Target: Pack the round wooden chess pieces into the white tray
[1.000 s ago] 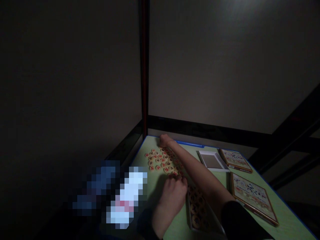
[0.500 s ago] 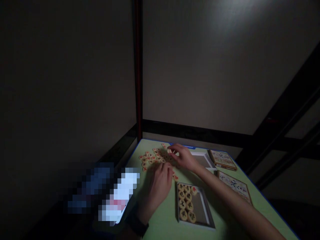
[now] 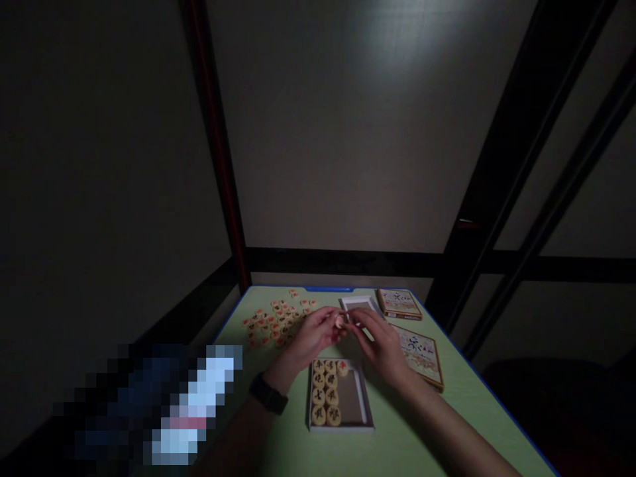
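My left hand (image 3: 315, 333), with a dark watch (image 3: 268, 393) on its wrist, meets my right hand (image 3: 380, 339) above the table. Between their fingertips is a round wooden Chinese chess piece (image 3: 340, 322), gripped from both sides; whether a second piece is behind it I cannot tell. Just below the hands lies an open box tray (image 3: 366, 411). Black-marked pieces (image 3: 318, 397) fill two columns at its left, and one red-marked piece (image 3: 342, 366) sits at the top of the third column. Loose pieces (image 3: 271, 321) with red and black characters are scattered beyond my left hand.
Another open tray (image 3: 350, 302) lies behind my right hand, partly covered by it. Two printed boxes or lids, one at the back (image 3: 400, 303) and one nearer (image 3: 426, 358), lie on the right. The green table (image 3: 397, 444) has a blue edge. A blurred bright screen (image 3: 193, 404) is at left.
Both hands have come back from the scattered pieces and joined above the tray, with a piece between their fingers. The view has turned to the right.
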`<act>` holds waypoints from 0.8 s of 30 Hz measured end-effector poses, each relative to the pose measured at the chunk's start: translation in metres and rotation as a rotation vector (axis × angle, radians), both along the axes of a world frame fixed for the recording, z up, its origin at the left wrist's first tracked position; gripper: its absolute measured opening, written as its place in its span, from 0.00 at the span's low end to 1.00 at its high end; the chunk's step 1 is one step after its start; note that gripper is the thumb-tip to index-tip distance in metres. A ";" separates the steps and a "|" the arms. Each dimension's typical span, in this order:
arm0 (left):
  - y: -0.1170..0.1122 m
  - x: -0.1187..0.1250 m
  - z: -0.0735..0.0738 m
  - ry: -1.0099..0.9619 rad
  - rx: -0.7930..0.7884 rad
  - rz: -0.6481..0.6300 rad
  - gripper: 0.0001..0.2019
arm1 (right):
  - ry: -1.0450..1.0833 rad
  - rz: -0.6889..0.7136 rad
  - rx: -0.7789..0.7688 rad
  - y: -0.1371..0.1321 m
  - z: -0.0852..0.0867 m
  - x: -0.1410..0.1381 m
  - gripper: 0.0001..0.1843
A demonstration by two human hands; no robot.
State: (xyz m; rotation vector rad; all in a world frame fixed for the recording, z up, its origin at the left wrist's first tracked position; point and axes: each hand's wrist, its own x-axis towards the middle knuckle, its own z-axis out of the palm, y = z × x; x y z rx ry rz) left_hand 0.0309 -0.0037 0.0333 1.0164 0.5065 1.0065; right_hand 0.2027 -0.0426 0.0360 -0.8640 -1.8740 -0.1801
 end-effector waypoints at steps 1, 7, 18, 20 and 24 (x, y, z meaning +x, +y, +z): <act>0.002 -0.002 -0.002 -0.021 -0.012 -0.016 0.20 | 0.045 -0.002 0.002 0.000 -0.002 0.002 0.10; 0.003 -0.016 -0.009 -0.006 -0.035 -0.097 0.17 | 0.103 0.015 -0.072 -0.007 -0.009 0.003 0.12; -0.004 -0.020 -0.013 0.111 -0.012 -0.206 0.21 | -0.090 -0.056 -0.062 -0.021 -0.016 -0.011 0.10; -0.005 -0.020 -0.013 0.106 -0.023 -0.198 0.20 | -0.107 -0.055 -0.073 -0.022 -0.016 -0.011 0.11; -0.009 -0.021 -0.009 0.105 -0.046 -0.194 0.20 | -0.107 -0.050 -0.095 -0.023 -0.015 -0.011 0.11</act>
